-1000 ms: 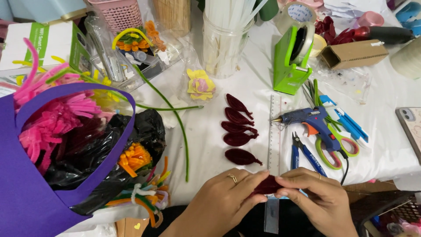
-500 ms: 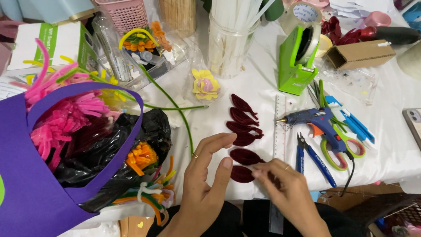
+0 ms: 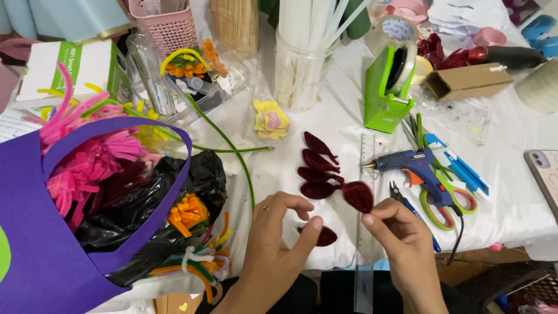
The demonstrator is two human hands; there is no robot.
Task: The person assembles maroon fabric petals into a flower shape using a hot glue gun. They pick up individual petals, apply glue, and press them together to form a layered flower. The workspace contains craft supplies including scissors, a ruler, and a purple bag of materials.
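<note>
My right hand [image 3: 404, 235] pinches the stem of a dark red fuzzy petal [image 3: 357, 195] and holds it up above the white table. Left of it, my left hand [image 3: 278, 232] hovers with its fingers curled apart, the thumb tip just beside another dark red petal [image 3: 325, 236] lying on the table. Several matching petals [image 3: 315, 167] lie in a column just beyond both hands.
A clear ruler [image 3: 364, 244], blue glue gun [image 3: 411, 163], green scissors [image 3: 437, 200] and blue pliers [image 3: 408, 203] lie to the right. A green tape dispenser [image 3: 388, 87] and a jar of white sticks [image 3: 305, 64] stand behind. A purple bag [image 3: 35, 244] and a black plastic bag [image 3: 145, 200] fill the left.
Both hands were pinching one petal together, then spread over the table. Now my right hand has lifted a petal while my left hand stays by the one lying down.
</note>
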